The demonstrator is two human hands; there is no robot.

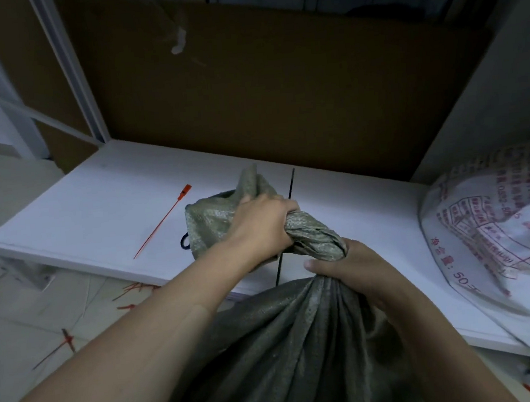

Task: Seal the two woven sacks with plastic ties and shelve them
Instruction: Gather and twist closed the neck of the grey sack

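In the centre of the frame we are holding the twisted neck of the grey-green woven sack (285,343) with both hands; the body of this sack is filling the bottom centre, and its neck is rising over the front edge of the flat white shelf board (97,209). Our left hand (259,223) is gripping the upper part of the neck with the fingers curled around it, and the loose mouth is standing out above this hand; our right hand (349,267) is gripping the neck lower, where the cloth is gathered, with the thumb pressing across it. A thin black plastic tie (291,182) is showing behind our hands; we cannot tell if a hand is touching it. An orange-red plastic tie (163,221) is lying on the board to the left of centre, apart from the sack. At the right edge the white woven sack with red print (497,228) is resting on the same board. A brown cardboard panel (247,90) is standing behind, in the upper centre.
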